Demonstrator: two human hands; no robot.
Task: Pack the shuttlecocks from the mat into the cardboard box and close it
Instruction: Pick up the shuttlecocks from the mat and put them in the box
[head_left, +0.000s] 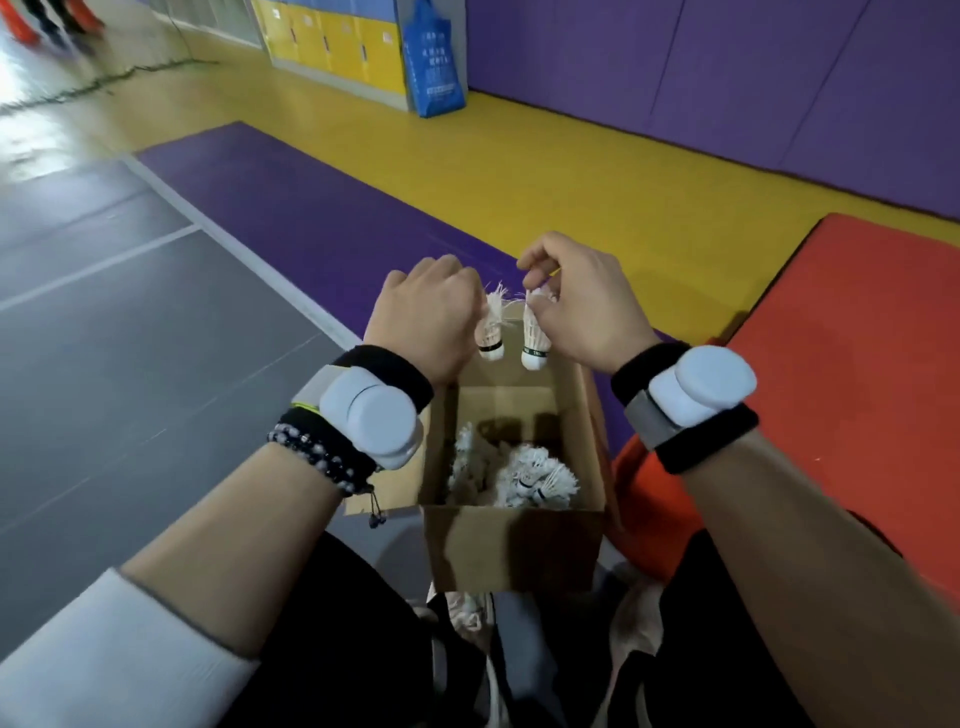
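Gym floor first, head view only: grey court surface (130, 338) at left, purple strip (311, 218) next to it, yellow band (571, 171) beyond, purple wall padding (727, 78) at back. Yellow lockers (337, 41) top centre, blue bag (434, 57) leaning against them. Red mat (857, 364) at right.

Cardboard box (514, 545) low centre, in front of dark-trousered legs, flaps open, near the red mat's edge. Heap of shuttlecocks (530, 475) lying on the box bottom, white feathers, black-banded corks, mostly toward the near right corner.

Left hand (423, 312) above the far side of the box, back of hand to camera, fingers curled in, gripping left shuttlecock (491, 338) by its frayed feathers; fingertips hidden behind the hand. Right hand (576, 306) just beside it, thumb and fingers closed in a pinch on the feather end of right shuttlecock (534, 343). Both held with corks pointing down, side by side, slightly apart, hanging over the far part of the box opening and above the heap.

White puck device (371, 421) on black band at left wrist, matching one (701, 382) at right wrist. Bead bracelet (322, 457) on left wrist, white sleeve (104, 660) pushed up left forearm.
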